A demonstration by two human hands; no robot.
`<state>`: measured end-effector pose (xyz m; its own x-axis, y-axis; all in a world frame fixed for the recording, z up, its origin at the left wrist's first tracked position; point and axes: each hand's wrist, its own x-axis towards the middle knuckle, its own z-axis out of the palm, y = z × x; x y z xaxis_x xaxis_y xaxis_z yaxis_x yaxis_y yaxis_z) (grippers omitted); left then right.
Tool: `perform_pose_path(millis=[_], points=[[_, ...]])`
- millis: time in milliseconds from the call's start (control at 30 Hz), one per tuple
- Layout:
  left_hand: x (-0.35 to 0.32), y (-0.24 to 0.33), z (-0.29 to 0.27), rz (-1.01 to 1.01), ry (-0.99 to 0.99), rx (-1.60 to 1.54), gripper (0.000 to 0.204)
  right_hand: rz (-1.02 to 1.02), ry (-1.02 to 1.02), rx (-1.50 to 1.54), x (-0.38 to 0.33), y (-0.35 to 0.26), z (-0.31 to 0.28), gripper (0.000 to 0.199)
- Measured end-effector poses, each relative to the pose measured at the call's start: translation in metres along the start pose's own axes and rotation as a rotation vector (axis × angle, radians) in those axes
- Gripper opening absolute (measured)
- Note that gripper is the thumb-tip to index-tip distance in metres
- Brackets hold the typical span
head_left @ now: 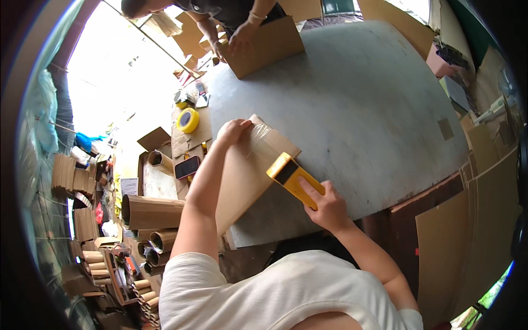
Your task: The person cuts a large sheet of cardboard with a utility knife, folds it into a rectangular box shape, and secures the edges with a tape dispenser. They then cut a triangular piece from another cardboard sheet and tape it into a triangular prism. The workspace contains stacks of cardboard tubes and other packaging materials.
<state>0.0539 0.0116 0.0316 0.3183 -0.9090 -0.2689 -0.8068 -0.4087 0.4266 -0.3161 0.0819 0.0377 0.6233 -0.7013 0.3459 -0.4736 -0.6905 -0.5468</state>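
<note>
A long brown cardboard box (242,179) lies slantwise at the table's near left edge, with shiny clear tape (259,136) across its far end. My left hand (234,132) is closed on that end's left corner, fingers curled over the edge. In my right hand (328,208) is a yellow, boxy hand tool (297,180) with a black panel; its exact kind is unclear. The tool's front end is close to the box's right corner, and I cannot tell whether they touch.
Across the grey table (374,110), another person's hands (242,39) hold a cardboard box (269,49). At the left are a yellow tape roll (187,120), a phone (187,168) and rolled cardboard tubes (159,212). Cardboard sheets (456,247) lean at the right.
</note>
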Motion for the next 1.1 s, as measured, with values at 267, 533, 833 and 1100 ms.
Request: perform_pose_path(millis=[267,533,833,1100], points=[[-0.068,0.006,-0.013,0.308,-0.454,-0.662,0.070,0.008,-0.099,-0.049,0.075,-0.020,0.016,0.071],[-0.066,0.008,0.004,0.234,-0.157,-0.076,0.094,0.076,-0.169,-0.035,0.077,0.000,0.063,0.071],[-0.085,0.035,0.027,0.266,-0.095,0.023,0.092,0.167,-0.407,-0.143,-0.003,0.041,0.043,0.072],[-0.094,0.079,0.056,-0.095,-0.005,0.186,0.089,0.189,-0.459,-0.123,-0.038,0.037,0.025,0.074]])
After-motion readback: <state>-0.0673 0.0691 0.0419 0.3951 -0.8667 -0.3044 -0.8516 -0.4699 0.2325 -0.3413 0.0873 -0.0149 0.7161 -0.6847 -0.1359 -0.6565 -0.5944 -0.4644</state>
